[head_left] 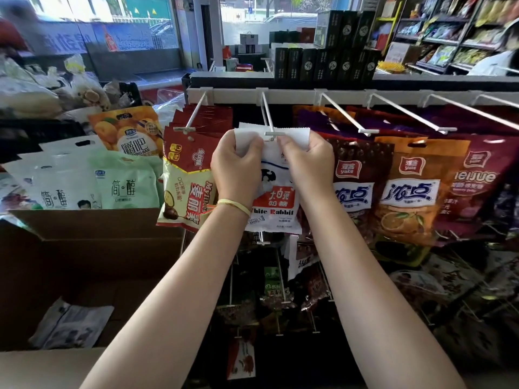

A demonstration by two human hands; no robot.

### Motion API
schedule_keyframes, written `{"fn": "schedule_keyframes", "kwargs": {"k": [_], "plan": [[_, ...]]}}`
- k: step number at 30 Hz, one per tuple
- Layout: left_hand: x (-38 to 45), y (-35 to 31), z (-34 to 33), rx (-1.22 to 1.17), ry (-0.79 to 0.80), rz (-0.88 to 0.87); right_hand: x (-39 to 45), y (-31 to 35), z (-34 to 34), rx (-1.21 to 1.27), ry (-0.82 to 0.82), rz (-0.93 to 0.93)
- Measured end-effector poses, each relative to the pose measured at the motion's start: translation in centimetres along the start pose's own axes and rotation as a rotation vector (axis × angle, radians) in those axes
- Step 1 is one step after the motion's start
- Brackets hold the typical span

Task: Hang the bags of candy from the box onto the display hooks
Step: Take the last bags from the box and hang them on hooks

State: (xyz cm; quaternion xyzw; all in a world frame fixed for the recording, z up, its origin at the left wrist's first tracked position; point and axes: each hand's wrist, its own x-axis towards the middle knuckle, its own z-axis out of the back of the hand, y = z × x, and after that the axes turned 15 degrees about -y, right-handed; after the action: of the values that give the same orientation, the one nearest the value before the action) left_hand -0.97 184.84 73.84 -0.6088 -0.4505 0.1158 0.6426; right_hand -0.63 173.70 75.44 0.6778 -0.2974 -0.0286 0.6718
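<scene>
Left of the grip, the red bags (193,153) hang close; right, the brown bags (362,175) crowd in. Behind it, the hook (268,113) stands bare.

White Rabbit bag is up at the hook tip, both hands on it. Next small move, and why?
Probably push the White Rabbit bag back along the hook. The left hand and right hand pinch its top edge either side of the hook tip, the hang hole sits right at the tip, and the rod behind looks bare.
</scene>
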Motion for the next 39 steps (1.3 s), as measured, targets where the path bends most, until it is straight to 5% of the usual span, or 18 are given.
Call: {"fn": "schedule_keyframes", "kwargs": {"k": [8,14,18,20,27,32,39], "plan": [[-0.5,-0.2,0.0,0.188,-0.008,-0.127,-0.3,-1.6,0.0,-0.132,-0.089,0.135],[-2.1,-1.0,4.3,-0.001,0.094,-0.530,-3.8,-0.8,1.1,-0.270,-0.368,0.491],[-0.4,0.3,9.0,0.116,-0.022,-0.615,-7.4,-0.4,-0.2,-0.050,0.133,0.308],[1.1,2.1,11.9,0.226,-0.067,-0.508,-9.5,-1.1,-1.9,-0.037,0.381,0.235],[4.8,10.8,23.4,0.688,0.031,-0.075,-17.7,-3.9,-9.9,-0.149,0.805,-0.052],[7.3,16.8,32.8,1.034,0.268,0.166,-23.9,-8.8,-16.5,-0.424,1.018,-0.251],[12.6,23.2,43.5,1.201,0.607,0.246,-32.7,-16.9,-26.8,-0.711,0.998,-0.651]]}}
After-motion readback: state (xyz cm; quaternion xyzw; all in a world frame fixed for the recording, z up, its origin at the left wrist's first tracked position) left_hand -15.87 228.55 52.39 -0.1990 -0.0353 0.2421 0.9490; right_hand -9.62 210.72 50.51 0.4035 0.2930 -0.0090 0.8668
